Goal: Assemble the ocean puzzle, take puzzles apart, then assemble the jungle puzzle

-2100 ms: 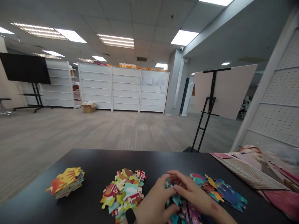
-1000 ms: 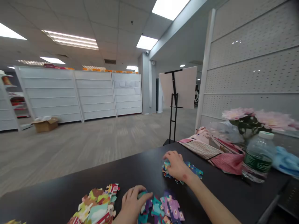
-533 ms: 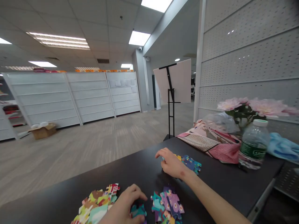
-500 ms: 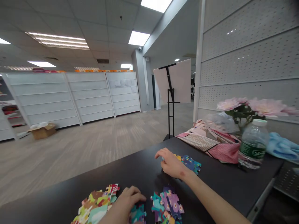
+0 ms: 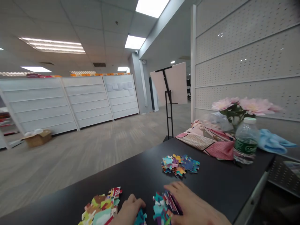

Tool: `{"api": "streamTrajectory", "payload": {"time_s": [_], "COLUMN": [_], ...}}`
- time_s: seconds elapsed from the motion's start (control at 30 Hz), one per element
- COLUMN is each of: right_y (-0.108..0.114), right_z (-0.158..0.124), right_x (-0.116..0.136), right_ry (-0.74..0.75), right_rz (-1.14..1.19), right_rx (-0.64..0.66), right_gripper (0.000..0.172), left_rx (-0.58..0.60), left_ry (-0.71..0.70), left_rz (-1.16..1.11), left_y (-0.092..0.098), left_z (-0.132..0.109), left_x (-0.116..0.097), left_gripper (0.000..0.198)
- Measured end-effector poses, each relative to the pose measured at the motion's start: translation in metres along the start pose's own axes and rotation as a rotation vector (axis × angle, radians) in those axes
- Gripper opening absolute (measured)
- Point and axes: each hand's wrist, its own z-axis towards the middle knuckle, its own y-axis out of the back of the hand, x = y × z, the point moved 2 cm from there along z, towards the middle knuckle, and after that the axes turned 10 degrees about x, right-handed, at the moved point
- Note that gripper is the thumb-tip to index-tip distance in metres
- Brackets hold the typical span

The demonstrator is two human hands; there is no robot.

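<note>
On my remote feed, two bare hands work at the near edge of a black table (image 5: 145, 168). The left hand (image 5: 130, 211) curves over a teal jigsaw piece (image 5: 140, 217), between a heap of farm-scene jigsaw pieces (image 5: 100, 207) and a heap of purple-and-teal jigsaw pieces (image 5: 159, 207). The right hand (image 5: 192, 209) lies against that purple-and-teal heap, fingers stretched out. I cannot tell whether either hand is gripping a piece. A third mixed heap of jigsaw pieces (image 5: 179, 165) sits mid-table. Toward the table's far right end stand a water bottle (image 5: 245, 143), pink flowers (image 5: 243, 106) and a blue cloth (image 5: 272, 143), with patterned pink fabric (image 5: 211, 147) at the far edge.
</note>
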Motion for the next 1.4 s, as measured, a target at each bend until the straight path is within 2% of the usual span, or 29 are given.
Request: {"api": "streamTrajectory", "payload": {"time_s": [0.07,0.17,0.23,0.33,0.43,0.57,0.63,0.77,0.83,0.97,1.13,1.23,1.4], "right_y": [-0.008,-0.016,-0.022,-0.029,-0.03,-0.029,-0.028,-0.03,-0.032,-0.034,-0.036,-0.036,-0.034], "right_z": [-0.008,-0.012,-0.012,-0.013,-0.015,-0.017,-0.018,-0.02,-0.02,-0.018,-0.018,-0.018,-0.011], "right_x": [-0.004,-0.018,-0.029,-0.041,-0.04,-0.022,-0.014,-0.006,-0.005,-0.007,-0.011,-0.011,-0.004], "right_ry": [-0.045,-0.022,0.01,-0.019,-0.033,0.005,0.008,0.076,0.096,0.106,0.156,0.154,0.142], "right_rz": [0.114,0.242,0.26,0.223,0.145,-0.027,-0.056,0.02,0.058,0.097,0.089,0.103,0.227], "right_rx": [-0.058,-0.218,-0.333,-0.439,-0.401,-0.158,-0.125,-0.179,-0.23,-0.277,-0.32,-0.361,-0.494], "right_gripper": [0.081,0.075,0.065,0.049,0.056,0.082,0.075,0.043,0.035,0.033,0.024,0.023,0.034], "left_rx": [-0.027,-0.017,-0.034,-0.131,-0.191,-0.161,-0.15,-0.183,-0.21,-0.285,-0.357,-0.374,-0.368], "left_ry": [-0.096,-0.144,-0.174,-0.283,-0.324,-0.23,-0.187,-0.135,-0.16,-0.28,-0.393,-0.413,-0.357], "left_rz": [-0.079,-0.191,-0.294,-0.467,-0.436,-0.22,-0.182,-0.183,-0.23,-0.311,-0.329,-0.314,-0.281], "left_y": [0.002,0.008,0.013,0.019,0.017,0.006,0.002,-0.005,-0.008,-0.01,-0.012,-0.015,-0.017], "left_z": [-0.004,-0.007,-0.007,0.0,0.009,0.009,0.005,0.002,0.004,0.007,0.008,0.011,0.01], "left_x": [0.0,-0.009,-0.023,-0.047,-0.064,-0.078,-0.081,-0.08,-0.077,-0.074,-0.075,-0.075,-0.076], "left_gripper": [0.049,0.041,0.037,0.032,0.042,0.081,0.08,0.075,0.07,0.057,0.058,0.058,0.063]}}
